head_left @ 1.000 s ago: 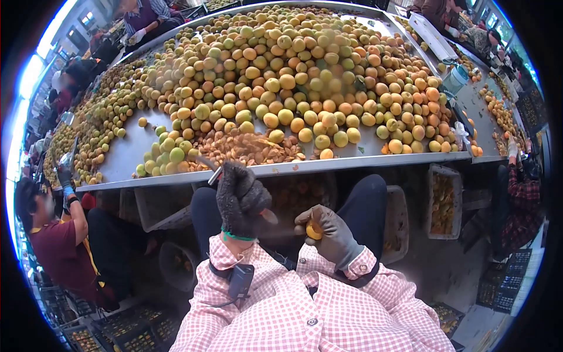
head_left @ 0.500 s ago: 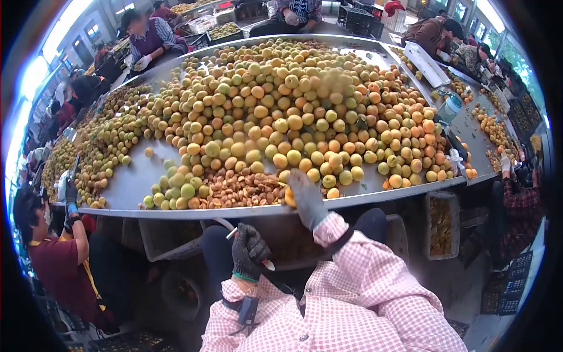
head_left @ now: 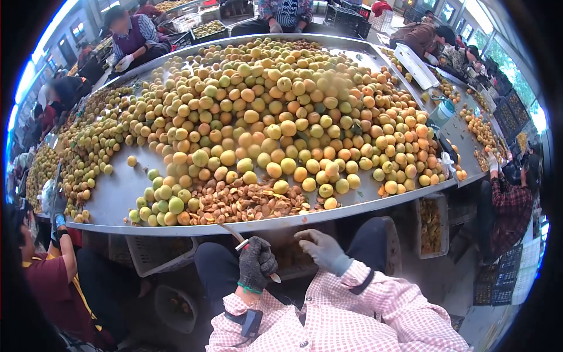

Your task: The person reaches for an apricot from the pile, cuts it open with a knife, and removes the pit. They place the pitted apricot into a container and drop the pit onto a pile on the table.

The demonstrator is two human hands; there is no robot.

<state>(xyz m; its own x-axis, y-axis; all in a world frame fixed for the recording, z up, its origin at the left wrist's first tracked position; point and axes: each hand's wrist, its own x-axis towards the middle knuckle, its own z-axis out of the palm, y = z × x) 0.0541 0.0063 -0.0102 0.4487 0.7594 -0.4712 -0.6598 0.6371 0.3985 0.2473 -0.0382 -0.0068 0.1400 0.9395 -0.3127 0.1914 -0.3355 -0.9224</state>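
My left hand [head_left: 256, 264], in a dark knitted glove, is closed round a small knife [head_left: 233, 233]. Its thin curved blade points up and left toward the table edge, and the pale butt of the handle shows below the fist. My right hand [head_left: 324, 249], in a grey glove, hangs over the space between my knees and the table. Its fingers are apart and I see nothing in them. Beyond the rim lies a heap of brown apricot stones [head_left: 246, 200], with greenish apricots [head_left: 161, 202] to its left. A large pile of yellow-orange apricots [head_left: 264, 105] covers much of the table.
The metal table rim [head_left: 252, 227] runs across before me. Below it are crates [head_left: 161, 255], a crate of cut fruit [head_left: 432, 226] and a bucket [head_left: 176, 310]. Co-workers [head_left: 50, 270] sit to the left, right and across. A teal-lidded jar [head_left: 443, 112] stands at right.
My right hand has drawn back from the table edge, and the orange apricot piece it held is no longer seen in it. The left hand still grips the knife. The view has shifted slightly.
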